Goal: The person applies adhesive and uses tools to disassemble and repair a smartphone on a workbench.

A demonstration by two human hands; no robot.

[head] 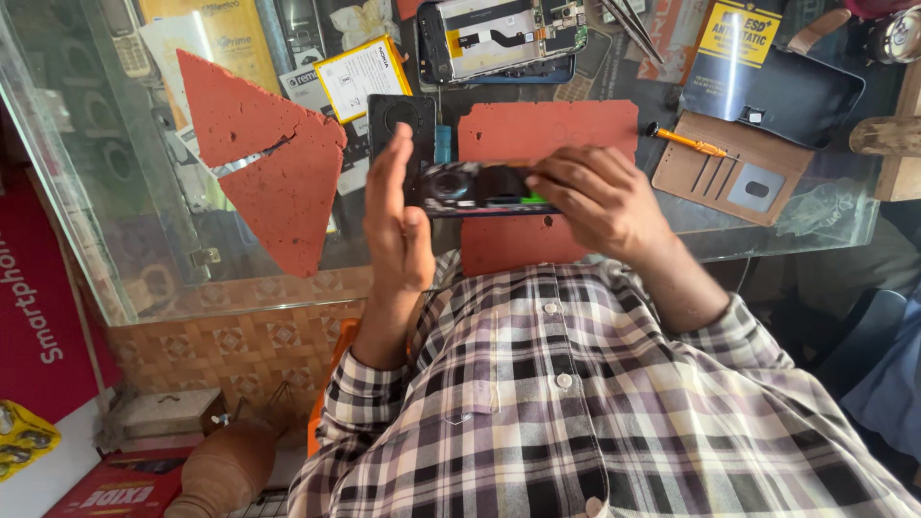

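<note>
A black phone with its back off point(475, 187) is held edge-on just above a red rubber mat point(547, 129) on the glass counter. A round camera ring and a green part show inside it. My left hand point(395, 225) stands upright at the phone's left end, fingers straight, with thumb and palm against it. From the right, my right hand point(600, 197) grips the phone, fingers curled over its top edge. My checked shirt fills the bottom of the view.
A cracked red mat point(259, 158) lies to the left. Behind the hands are a black back cover point(395, 115), a yellow-edged battery point(360, 75) and an opened phone point(499, 34). To the right lie an orange screwdriver point(686, 142), a brown wallet case point(734, 171) and a black bag point(777, 91).
</note>
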